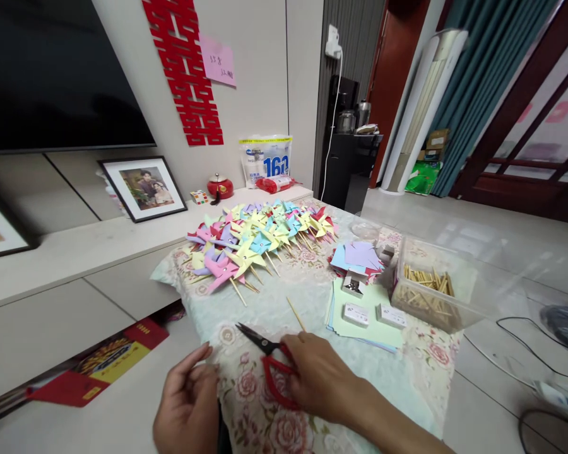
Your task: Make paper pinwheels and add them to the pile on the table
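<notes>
My right hand (322,372) grips a pair of scissors (279,381) with red handles. Their dark blades point up and to the left, close together over the flowered tablecloth. My left hand (187,403) hovers at the table's near left edge, fingers loosely curled and apart, nothing in it. Just beyond the right hand lies a thin wooden stick (296,313). Farther back, a heap of colourful paper pinwheels (255,243) on sticks covers the far left of the table.
Right of the pinwheels are coloured paper pieces (357,256), a small open box (354,285) of pins or tacks, and green paper sheets (364,328) bearing two small white boxes (356,314). A clear plastic bin (426,315) holds wooden sticks. Behind stands a white cabinet (76,252).
</notes>
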`<state>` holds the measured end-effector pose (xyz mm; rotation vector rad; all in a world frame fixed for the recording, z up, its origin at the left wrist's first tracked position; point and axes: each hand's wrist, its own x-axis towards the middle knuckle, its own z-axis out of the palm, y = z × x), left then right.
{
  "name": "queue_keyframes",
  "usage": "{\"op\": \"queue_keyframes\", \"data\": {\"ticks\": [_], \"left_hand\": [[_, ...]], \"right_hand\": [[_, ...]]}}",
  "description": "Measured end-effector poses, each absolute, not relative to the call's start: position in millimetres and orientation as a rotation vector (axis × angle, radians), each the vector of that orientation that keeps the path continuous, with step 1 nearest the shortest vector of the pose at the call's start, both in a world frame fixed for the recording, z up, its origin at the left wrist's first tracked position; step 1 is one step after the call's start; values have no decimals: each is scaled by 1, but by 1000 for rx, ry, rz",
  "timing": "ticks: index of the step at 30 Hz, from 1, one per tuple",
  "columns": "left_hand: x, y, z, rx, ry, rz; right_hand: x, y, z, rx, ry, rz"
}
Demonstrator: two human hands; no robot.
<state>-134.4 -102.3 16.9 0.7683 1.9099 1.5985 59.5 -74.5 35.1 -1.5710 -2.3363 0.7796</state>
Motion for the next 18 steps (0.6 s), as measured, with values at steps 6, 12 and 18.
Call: {"op": "queue_keyframes", "data": {"ticks": [6,12,18], "left_hand": [[-124,-76,6,1071,1867,1223],[-75,-38,6,1672,1760,940],[-24,-11,18,1885,2009,439]], "right_hand": [[120,-108,28,-1378,-1498,1444],[135,-125,-5,-1009,-746,1773],[126,-135,-12,-851,-532,1859]]}}
